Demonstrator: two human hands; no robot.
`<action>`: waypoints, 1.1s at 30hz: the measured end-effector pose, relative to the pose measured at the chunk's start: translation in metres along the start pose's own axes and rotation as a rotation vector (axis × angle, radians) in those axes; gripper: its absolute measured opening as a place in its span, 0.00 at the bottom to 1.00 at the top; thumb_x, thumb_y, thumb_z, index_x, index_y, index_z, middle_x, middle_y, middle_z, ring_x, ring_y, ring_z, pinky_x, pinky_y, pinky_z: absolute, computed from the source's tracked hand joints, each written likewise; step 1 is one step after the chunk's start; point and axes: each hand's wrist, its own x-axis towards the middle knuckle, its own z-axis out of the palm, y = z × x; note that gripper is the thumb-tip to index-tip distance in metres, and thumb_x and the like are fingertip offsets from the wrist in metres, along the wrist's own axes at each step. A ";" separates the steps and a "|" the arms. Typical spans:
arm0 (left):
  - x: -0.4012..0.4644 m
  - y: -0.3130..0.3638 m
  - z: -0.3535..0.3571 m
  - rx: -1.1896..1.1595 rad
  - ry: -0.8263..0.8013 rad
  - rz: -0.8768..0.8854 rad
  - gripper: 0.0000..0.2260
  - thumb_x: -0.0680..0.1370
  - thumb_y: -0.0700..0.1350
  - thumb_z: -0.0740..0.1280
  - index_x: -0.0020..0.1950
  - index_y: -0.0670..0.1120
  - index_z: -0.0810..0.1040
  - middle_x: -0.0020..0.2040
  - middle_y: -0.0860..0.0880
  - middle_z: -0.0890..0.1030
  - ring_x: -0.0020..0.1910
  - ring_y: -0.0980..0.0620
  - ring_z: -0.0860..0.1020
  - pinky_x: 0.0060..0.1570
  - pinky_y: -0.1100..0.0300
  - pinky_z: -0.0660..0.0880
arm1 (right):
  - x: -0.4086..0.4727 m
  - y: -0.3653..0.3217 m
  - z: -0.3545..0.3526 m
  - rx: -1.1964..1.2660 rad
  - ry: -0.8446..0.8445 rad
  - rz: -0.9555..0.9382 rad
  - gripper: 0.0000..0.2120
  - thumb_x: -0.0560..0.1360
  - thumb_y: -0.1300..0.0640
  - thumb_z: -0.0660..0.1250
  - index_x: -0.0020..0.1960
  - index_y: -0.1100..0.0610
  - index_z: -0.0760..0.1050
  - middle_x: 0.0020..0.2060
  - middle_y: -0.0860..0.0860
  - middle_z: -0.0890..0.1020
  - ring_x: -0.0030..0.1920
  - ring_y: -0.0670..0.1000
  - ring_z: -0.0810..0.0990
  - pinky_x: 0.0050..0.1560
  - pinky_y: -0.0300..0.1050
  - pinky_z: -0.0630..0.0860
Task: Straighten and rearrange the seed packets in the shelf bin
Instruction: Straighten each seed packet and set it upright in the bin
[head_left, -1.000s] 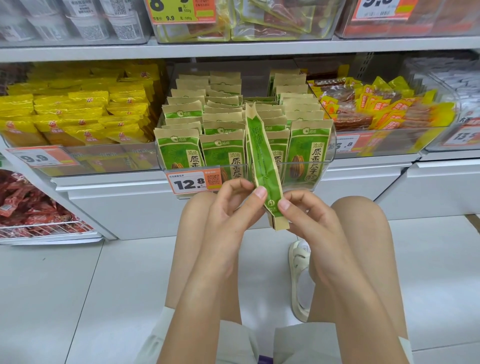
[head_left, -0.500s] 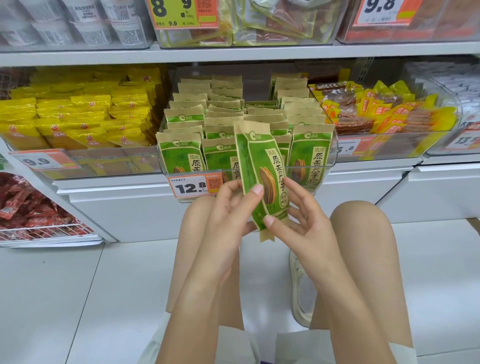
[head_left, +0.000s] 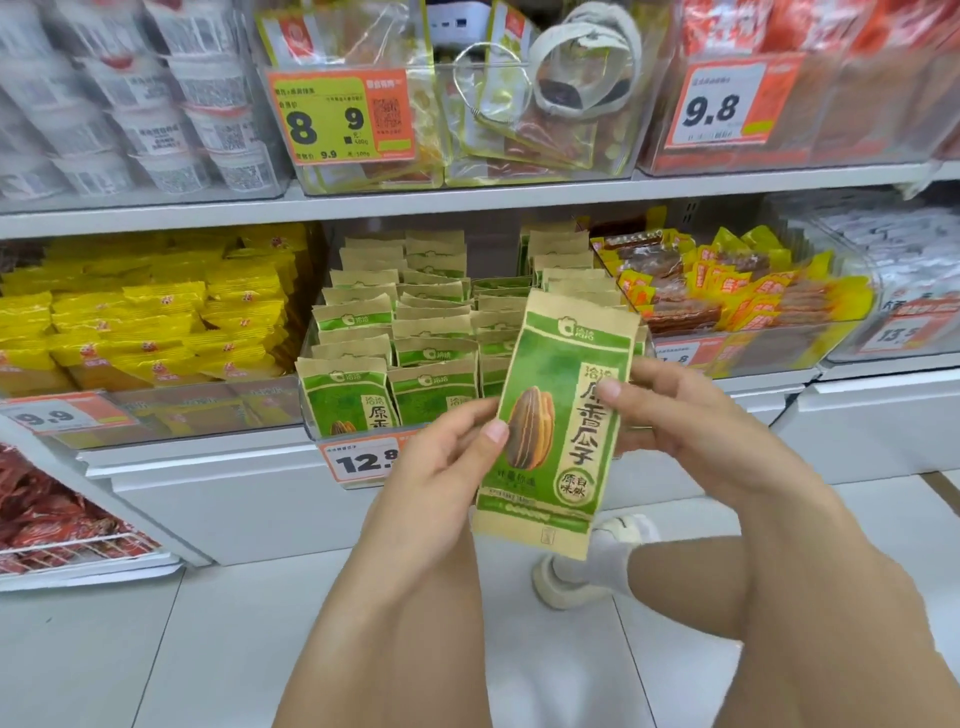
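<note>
I hold one green-and-tan seed packet (head_left: 558, 415) upright in front of the shelf, its printed face with a sunflower seed turned toward me. My left hand (head_left: 441, 467) pinches its left edge with the thumb on the front. My right hand (head_left: 675, 421) grips its right edge, thumb across the print. Behind it stands the clear shelf bin (head_left: 311, 415), filled with rows of several matching seed packets (head_left: 405, 332) standing upright, some leaning. The packet covers the bin's right front corner.
Yellow snack packs (head_left: 145, 327) fill the bin to the left, yellow-and-red packs (head_left: 727, 286) the one to the right. An orange price tag (head_left: 363, 460) hangs on the bin front. Red packs (head_left: 47, 514) sit low left. My knees and a white shoe (head_left: 587, 566) are over the floor.
The packet has turned from edge-on to face-on and risen closer to the bin. Both hands moved up with it, and my view tilted up toward the shelves.
</note>
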 end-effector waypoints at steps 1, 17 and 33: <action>0.006 0.009 -0.001 0.010 -0.020 0.024 0.12 0.76 0.51 0.65 0.59 0.53 0.79 0.51 0.54 0.86 0.52 0.55 0.83 0.53 0.56 0.76 | 0.007 -0.007 -0.010 -0.036 -0.066 0.021 0.20 0.63 0.47 0.76 0.51 0.56 0.80 0.45 0.53 0.86 0.42 0.52 0.85 0.38 0.43 0.81; 0.167 0.037 -0.041 1.307 -0.119 -0.064 0.33 0.79 0.68 0.48 0.80 0.52 0.56 0.80 0.46 0.55 0.79 0.45 0.52 0.77 0.44 0.47 | 0.122 -0.036 -0.056 -0.255 0.390 -0.537 0.14 0.69 0.65 0.74 0.50 0.51 0.79 0.39 0.38 0.84 0.43 0.39 0.82 0.47 0.34 0.76; 0.182 0.013 -0.043 1.365 -0.089 -0.026 0.32 0.79 0.69 0.46 0.79 0.55 0.55 0.80 0.50 0.58 0.79 0.47 0.51 0.76 0.45 0.44 | 0.186 -0.015 -0.046 -0.907 0.304 -0.645 0.12 0.73 0.56 0.73 0.56 0.54 0.81 0.48 0.44 0.82 0.49 0.42 0.79 0.53 0.33 0.73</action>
